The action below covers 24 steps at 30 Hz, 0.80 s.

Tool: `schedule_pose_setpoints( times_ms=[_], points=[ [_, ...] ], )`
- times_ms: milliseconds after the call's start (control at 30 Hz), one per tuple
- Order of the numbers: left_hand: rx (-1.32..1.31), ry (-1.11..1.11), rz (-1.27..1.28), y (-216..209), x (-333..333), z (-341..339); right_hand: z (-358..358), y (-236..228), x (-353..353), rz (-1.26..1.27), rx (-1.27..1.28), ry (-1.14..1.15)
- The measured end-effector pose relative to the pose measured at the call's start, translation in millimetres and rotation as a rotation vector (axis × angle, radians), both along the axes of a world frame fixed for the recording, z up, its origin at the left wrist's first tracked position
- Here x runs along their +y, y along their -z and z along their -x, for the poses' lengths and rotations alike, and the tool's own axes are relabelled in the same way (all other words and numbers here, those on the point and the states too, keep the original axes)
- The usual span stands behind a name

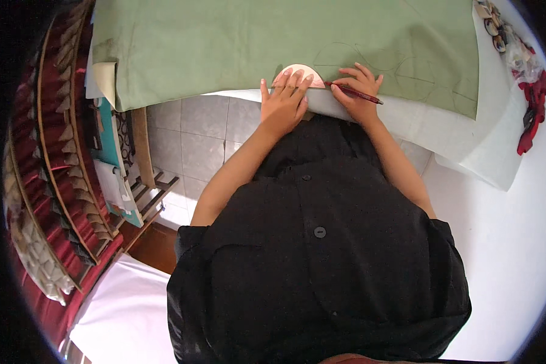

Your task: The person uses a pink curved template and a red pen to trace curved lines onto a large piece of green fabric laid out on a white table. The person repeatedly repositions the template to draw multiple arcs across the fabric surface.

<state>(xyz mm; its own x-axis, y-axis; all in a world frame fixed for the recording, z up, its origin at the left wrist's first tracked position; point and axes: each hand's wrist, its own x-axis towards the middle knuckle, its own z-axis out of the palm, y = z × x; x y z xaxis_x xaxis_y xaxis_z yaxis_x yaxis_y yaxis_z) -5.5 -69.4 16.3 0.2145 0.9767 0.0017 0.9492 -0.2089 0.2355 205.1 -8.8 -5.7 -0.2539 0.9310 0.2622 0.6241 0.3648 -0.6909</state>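
A sheet of green leather-like material [224, 54] covers the table in front of me. At its near edge lies a pale half-round template [295, 71], its straight side toward me. My left hand [283, 103] rests on the template with fingers stretched out flat, pressing it down. My right hand [359, 97] grips a dark red pen [365, 95], its tip against the template's right corner. Thin curved lines are drawn on the green sheet, to the right of the template and beyond my right hand.
White paper or cloth [461, 139] lies under the green sheet at the right. A red and black item [532, 112] and clear plastic [522, 64] are at the far right. Racks of small folded pieces [73, 151] hang over red cloth at the left. A wooden stand [142, 145] stands on the tiled floor.
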Motion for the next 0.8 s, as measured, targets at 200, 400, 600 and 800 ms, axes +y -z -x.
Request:
schedule_pose_setpoints(
  times_ms=[200,400,600,800],
  points=[
    [-0.013,0.001,-0.080,3.2,-0.1,-1.1,-2.5,-4.5,-5.3,0.001,-0.026,-0.019],
    [-0.060,0.014,-0.110,4.8,0.8,-0.5,-2.7,-4.0,-4.7,-0.051,0.018,-0.026],
    [-0.060,0.014,-0.106,3.3,0.9,-1.0,-4.1,-1.7,-5.6,-0.049,0.012,-0.029],
    [-0.077,0.014,-0.107,4.8,0.4,0.2,-4.9,-3.7,-8.7,-0.025,-0.005,-0.021]
  ],
)
